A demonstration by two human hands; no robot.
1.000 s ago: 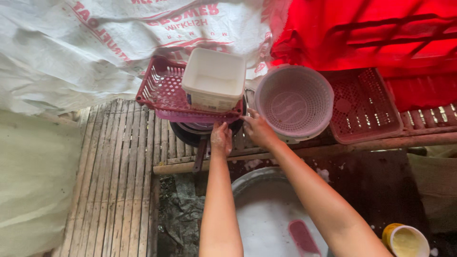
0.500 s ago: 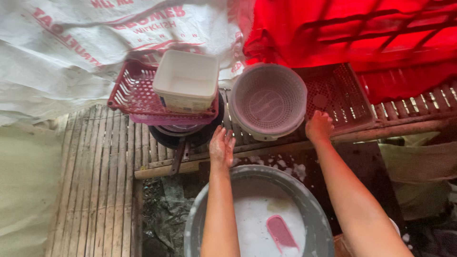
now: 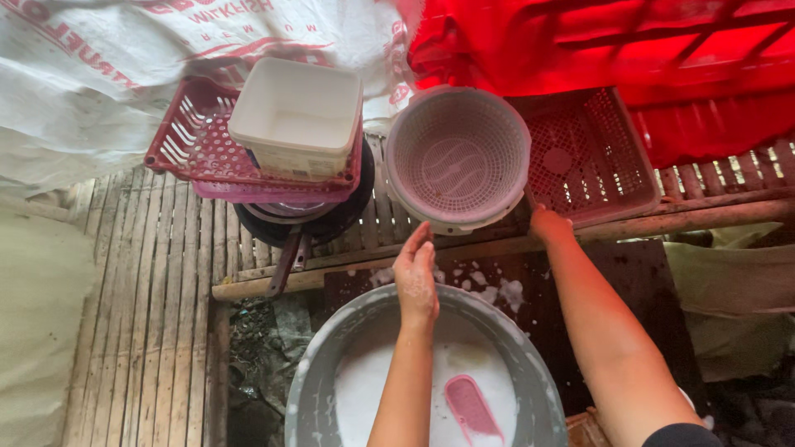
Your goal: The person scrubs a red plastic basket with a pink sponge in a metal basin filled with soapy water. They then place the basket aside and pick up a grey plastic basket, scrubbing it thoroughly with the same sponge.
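Note:
My left hand (image 3: 416,277) is stretched out flat and holds nothing; it hovers over the far rim of a grey basin (image 3: 325,368) of soapy water in which a pink oblong thing (image 3: 472,408) floats. My right hand (image 3: 548,224) rests at the near left corner of a red square basket (image 3: 592,157), right beside a round pink colander (image 3: 458,157). Its fingers are hidden, so I cannot tell whether they grip the basket.
A white square tub (image 3: 298,116) sits in a maroon slotted basket (image 3: 195,145), stacked on a black pan (image 3: 308,232). All stand on a bamboo slat floor (image 3: 137,314). A white sack sheet (image 3: 91,83) and a red crate (image 3: 629,41) lie behind. Foam dots a dark board (image 3: 629,273).
My right hand left the colander's rim and moved right to the red basket's corner. My left hand drew back from the stacked baskets toward the basin.

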